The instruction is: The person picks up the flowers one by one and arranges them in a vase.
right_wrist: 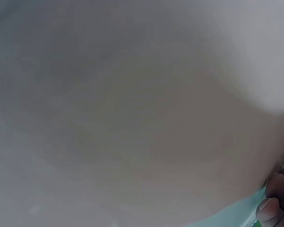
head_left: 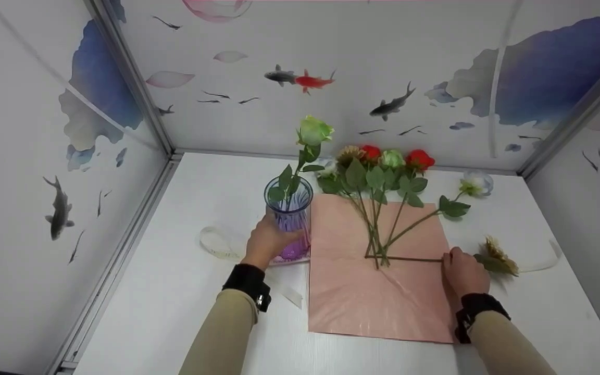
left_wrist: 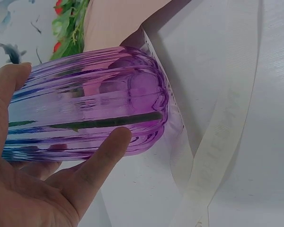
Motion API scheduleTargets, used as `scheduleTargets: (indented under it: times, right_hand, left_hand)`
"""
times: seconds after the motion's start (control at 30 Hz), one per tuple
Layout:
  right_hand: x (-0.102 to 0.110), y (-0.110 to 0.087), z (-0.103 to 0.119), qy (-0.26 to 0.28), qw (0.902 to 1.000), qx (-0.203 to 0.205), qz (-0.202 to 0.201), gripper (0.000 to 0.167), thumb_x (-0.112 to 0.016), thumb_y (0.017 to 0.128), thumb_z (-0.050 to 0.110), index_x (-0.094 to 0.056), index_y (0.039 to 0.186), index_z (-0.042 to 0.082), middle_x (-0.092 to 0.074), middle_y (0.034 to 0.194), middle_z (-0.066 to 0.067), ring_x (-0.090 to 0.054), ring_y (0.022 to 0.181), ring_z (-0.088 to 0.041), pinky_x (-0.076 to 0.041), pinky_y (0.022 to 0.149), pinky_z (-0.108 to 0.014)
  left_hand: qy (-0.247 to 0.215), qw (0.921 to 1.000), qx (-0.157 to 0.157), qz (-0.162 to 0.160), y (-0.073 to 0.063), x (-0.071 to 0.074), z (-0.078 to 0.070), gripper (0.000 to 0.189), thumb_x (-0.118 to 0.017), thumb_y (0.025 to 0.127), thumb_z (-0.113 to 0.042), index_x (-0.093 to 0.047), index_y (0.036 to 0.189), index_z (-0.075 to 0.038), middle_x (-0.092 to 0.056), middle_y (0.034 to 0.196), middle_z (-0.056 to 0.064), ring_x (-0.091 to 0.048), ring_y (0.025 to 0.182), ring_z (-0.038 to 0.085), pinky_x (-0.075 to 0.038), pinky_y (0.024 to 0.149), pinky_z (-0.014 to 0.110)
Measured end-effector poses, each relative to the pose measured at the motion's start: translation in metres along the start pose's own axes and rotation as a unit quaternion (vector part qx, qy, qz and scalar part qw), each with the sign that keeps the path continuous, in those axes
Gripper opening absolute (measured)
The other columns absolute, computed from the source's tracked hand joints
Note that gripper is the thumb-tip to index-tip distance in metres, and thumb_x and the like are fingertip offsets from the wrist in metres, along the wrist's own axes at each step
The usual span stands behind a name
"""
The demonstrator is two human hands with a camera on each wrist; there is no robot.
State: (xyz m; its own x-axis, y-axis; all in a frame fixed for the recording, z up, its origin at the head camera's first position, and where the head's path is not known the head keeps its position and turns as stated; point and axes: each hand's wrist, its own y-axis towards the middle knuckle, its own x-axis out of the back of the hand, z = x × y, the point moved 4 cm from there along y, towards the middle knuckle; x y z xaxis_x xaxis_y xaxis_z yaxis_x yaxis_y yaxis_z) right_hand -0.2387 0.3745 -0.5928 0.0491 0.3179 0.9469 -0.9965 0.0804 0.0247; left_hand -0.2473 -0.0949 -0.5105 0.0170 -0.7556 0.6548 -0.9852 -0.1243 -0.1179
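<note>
My left hand holds a ribbed glass vase, blue at the rim and purple below, with fingers and thumb spread around its side. A single pale green rose stands in the vase; its dark stem shows through the glass in the left wrist view. Over the right edge of the pink wrapping paper, my right hand pinches the stem of a yellow-brown flower. That stem lies level across the paper. Curled fingertips appear at the right wrist view's corner.
Red roses, a green rose and other blooms fan out above the paper, stems crossing on it. A pale blue-white flower lies to the right. White ribbon curls left of the vase. Patterned panels enclose the white table.
</note>
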Motion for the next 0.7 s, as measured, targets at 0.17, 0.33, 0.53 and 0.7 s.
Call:
scheduleTargets:
  times: [0.17, 0.33, 0.53, 0.7]
  right_hand:
    - [0.001, -0.001, -0.005, 0.008, 0.9997, -0.025, 0.000, 0.029, -0.048, 0.106, 0.021, -0.053, 0.097, -0.006, -0.060, 0.073, -0.025, -0.060, 0.059, -0.042, -0.046, 0.048, -0.054]
    - [0.000, 0.000, -0.006, 0.012, 0.9996, -0.025, -0.004, 0.030, -0.048, 0.106, 0.020, -0.056, 0.099, -0.008, -0.062, 0.076, -0.026, -0.061, 0.061, -0.042, -0.047, 0.050, -0.056]
    - [0.004, -0.002, -0.005, 0.027, 0.9985, -0.038, -0.028, 0.030, -0.047, 0.106, 0.019, -0.057, 0.099, -0.008, -0.063, 0.080, -0.029, -0.062, 0.064, -0.045, -0.048, 0.055, -0.058]
    - [0.012, -0.005, -0.002, 0.068, 0.9904, -0.088, -0.082, 0.031, -0.048, 0.106, 0.018, -0.061, 0.099, -0.009, -0.064, 0.083, -0.032, -0.062, 0.068, -0.048, -0.047, 0.056, -0.060]
  left_hand:
    - [0.006, 0.9999, 0.008, 0.004, 0.001, 0.000, -0.001, 0.092, -0.086, 0.080, -0.046, -0.041, 0.150, -0.007, -0.064, 0.136, 0.021, -0.064, 0.121, 0.040, -0.052, 0.100, 0.056]
    - [0.005, 1.0000, 0.008, 0.002, 0.001, 0.000, -0.001, 0.092, -0.086, 0.079, -0.045, -0.042, 0.150, -0.007, -0.064, 0.135, 0.021, -0.064, 0.120, 0.040, -0.052, 0.099, 0.056]
    - [0.004, 1.0000, 0.007, 0.000, 0.001, 0.000, 0.000, 0.086, -0.086, 0.079, -0.046, -0.047, 0.145, -0.006, -0.066, 0.132, 0.020, -0.066, 0.118, 0.039, -0.053, 0.098, 0.056]
    - [0.008, 1.0000, 0.003, 0.002, 0.002, -0.001, -0.001, 0.089, -0.086, 0.079, -0.045, -0.045, 0.147, -0.006, -0.066, 0.132, 0.020, -0.066, 0.117, 0.040, -0.053, 0.098, 0.056]
